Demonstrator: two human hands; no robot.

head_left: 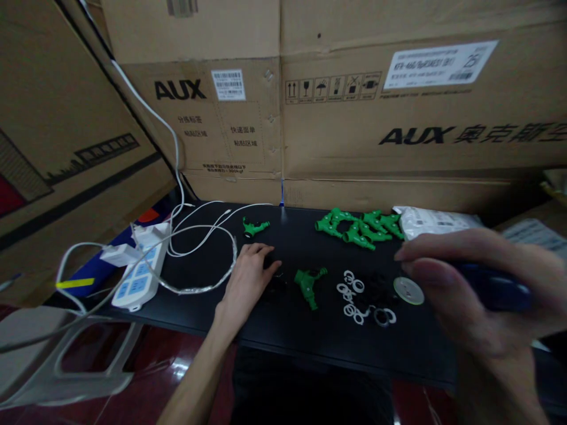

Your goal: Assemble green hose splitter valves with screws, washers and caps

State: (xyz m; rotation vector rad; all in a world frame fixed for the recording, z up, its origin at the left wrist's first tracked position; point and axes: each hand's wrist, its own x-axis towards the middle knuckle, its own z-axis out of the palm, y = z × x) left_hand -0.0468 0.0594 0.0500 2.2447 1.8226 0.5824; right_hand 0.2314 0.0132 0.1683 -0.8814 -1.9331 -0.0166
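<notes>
My left hand (250, 274) rests on the black table, thumb apart from its fingers, with nothing visible in it. Just beside its thumb lie small dark pieces (277, 287), hard to make out. A green Y-shaped fitting (309, 286) lies between my hands, and another green fitting (254, 227) sits beyond my left fingers. Raised at the right, close to the camera, my right hand (487, 283) is closed around a tool with a dark blue handle (494, 287); its working end is not clear. White rings (349, 289) and dark rings (381, 289) lie left of it, near a small round disc (408, 291).
Several green fittings (358, 227) lie at the back, beside a white plastic package (436, 221). A power strip (142, 271) and looped white cables (204, 289) take up the left side. Large cardboard boxes (239, 136) stand behind the table (310, 336).
</notes>
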